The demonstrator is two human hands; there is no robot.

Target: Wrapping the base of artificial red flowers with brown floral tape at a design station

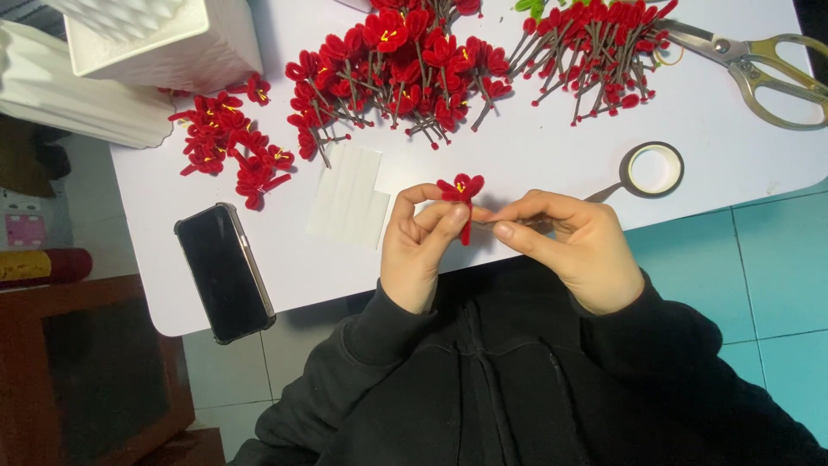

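Red flower sits pinched at its stem between left hand fingertips, just above the tabletop edge; right hand pinches brown tape strip touching that stem.

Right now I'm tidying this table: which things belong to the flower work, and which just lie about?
In use: red flower held by left hand and right hand; tape roll; flower piles; scissors.
Lying about: phone; white box.
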